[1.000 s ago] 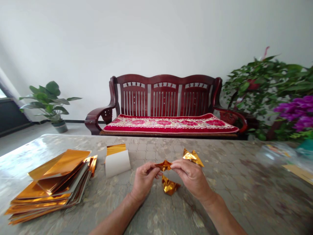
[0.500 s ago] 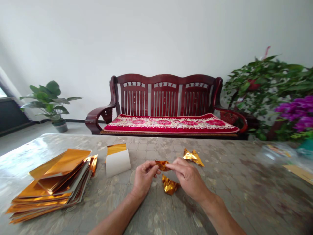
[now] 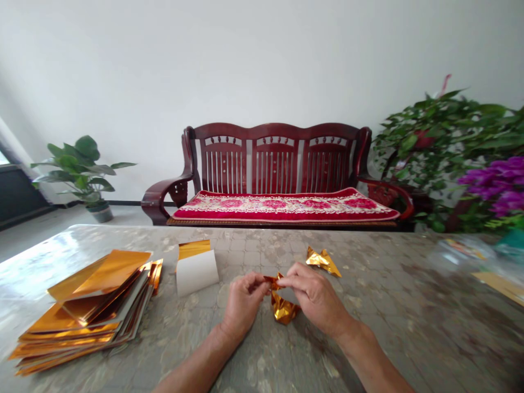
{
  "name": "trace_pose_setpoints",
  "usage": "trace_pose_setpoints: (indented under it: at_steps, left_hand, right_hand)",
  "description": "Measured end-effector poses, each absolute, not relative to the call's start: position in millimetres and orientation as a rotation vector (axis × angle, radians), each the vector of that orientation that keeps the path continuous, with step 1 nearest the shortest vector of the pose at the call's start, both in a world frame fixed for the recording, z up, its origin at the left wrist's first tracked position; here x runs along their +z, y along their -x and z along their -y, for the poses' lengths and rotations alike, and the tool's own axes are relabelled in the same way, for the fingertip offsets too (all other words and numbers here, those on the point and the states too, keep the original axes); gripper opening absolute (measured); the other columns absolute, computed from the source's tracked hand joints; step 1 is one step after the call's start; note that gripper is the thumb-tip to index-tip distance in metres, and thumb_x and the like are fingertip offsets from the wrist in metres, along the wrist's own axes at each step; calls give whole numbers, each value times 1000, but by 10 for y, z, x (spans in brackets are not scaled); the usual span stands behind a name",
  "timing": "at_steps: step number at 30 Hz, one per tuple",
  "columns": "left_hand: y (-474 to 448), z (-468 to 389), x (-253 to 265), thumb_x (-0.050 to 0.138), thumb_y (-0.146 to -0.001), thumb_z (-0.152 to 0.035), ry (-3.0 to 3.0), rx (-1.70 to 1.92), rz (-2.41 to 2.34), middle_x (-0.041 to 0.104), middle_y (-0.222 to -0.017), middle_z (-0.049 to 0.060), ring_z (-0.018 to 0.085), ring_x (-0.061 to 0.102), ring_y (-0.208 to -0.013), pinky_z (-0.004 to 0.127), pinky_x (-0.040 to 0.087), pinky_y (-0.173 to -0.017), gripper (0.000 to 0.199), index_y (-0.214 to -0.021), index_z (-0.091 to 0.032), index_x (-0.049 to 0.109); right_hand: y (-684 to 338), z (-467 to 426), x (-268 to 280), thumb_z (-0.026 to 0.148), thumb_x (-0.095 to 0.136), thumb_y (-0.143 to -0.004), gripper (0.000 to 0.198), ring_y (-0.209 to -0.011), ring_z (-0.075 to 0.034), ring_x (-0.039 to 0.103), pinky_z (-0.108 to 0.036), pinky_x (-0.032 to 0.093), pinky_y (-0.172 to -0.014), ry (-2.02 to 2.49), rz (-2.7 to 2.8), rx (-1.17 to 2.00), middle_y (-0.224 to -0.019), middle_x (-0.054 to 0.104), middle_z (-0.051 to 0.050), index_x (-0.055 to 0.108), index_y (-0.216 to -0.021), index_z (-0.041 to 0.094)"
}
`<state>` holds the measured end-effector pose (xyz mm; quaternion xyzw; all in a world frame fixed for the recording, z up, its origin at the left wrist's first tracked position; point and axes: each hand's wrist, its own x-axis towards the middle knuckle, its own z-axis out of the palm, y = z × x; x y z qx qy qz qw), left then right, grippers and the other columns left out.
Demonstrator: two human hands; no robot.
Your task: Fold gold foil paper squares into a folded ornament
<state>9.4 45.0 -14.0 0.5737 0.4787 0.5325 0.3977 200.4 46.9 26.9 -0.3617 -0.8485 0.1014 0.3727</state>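
Between my two hands is a small piece of gold foil paper (image 3: 273, 281), folded and partly hidden by my fingers. My left hand (image 3: 244, 301) pinches its left end between thumb and fingers. Its right side is gripped by my right hand (image 3: 313, 295), where a pale underside of the paper shows below the fingers. Just under it on the table lies a folded gold foil piece (image 3: 284, 310), crumpled in shape. Beyond my right hand rests another folded gold foil piece (image 3: 323, 261) with pointed ends.
A stack of gold foil sheets (image 3: 69, 327) stands on the left of the patterned table (image 3: 184, 338). Near its right side lies a curled sheet (image 3: 198, 273), pale side up. Clear plastic packaging (image 3: 462, 254) sits at the far right. A wooden bench (image 3: 276, 158) stands behind the table.
The foil paper in my hands has turned and folded, now showing a peak and its pale underside. My left fingers have shifted slightly; the other pieces lie where they were.
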Motion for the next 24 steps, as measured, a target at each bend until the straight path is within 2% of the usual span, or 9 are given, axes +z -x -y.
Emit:
trace_pose_setpoints:
  at_steps: [5,9,19,24]
  left_hand:
    - [-48,-458,-123,62,-82,-27,-1657,1411,-1333,70,-73,1,15,63,-65,22,47,-62,13,-81,-18,72]
    - [-32,-432,-125,60,-85,-24,-1724,1389,-1337,69,-71,-1,14,64,-63,20,46,-60,12,-85,-20,71]
    - [-44,-377,33,62,-87,-25,-2035,1364,-1461,66,-73,1,15,59,-67,21,39,-61,13,-80,-21,72]
    - [-61,-379,52,61,-87,-23,-1968,1364,-1364,67,-73,0,15,61,-68,21,41,-64,13,-81,-22,73]
  right_hand:
    - [-1992,-470,253,7,50,-92,33,-81,-14,64,-25,50,-74,916,2120,292,-88,66,-2,73,-106,27]
    - [-1967,-469,256,7,52,-92,31,-79,-13,65,-24,50,-72,897,2116,283,-87,66,-2,73,-106,26]
    - [-1970,-449,274,8,52,-93,28,-83,-15,65,-26,51,-75,897,2131,221,-90,67,-3,72,-104,24]
    - [-1967,-452,279,9,52,-93,27,-82,-15,66,-26,52,-74,891,2124,205,-89,69,-3,73,-103,25]
